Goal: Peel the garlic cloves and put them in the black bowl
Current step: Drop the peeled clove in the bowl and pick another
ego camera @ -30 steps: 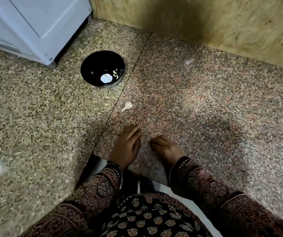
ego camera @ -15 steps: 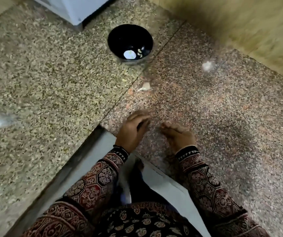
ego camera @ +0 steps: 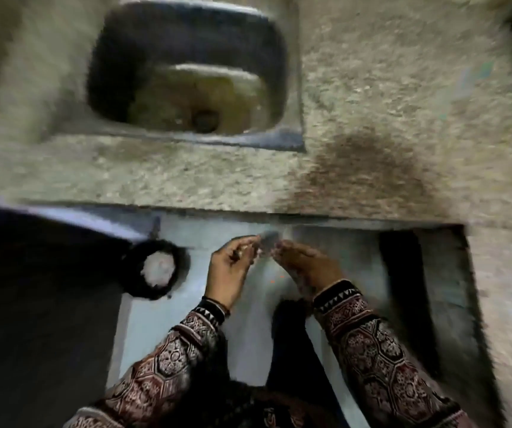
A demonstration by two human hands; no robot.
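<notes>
Below the speckled bench [ego camera: 186, 180] edge, left hand [ego camera: 230, 270] and right hand [ego camera: 307, 267] meet fingertips at a blurred greyish piece [ego camera: 268, 236], each grip too smeared to tell, near a dark round container [ego camera: 132, 273] of white scraps.

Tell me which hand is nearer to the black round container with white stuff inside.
Left. The left hand is just right of the container, apart from it. The right hand is farther right, beyond the left hand.
</notes>
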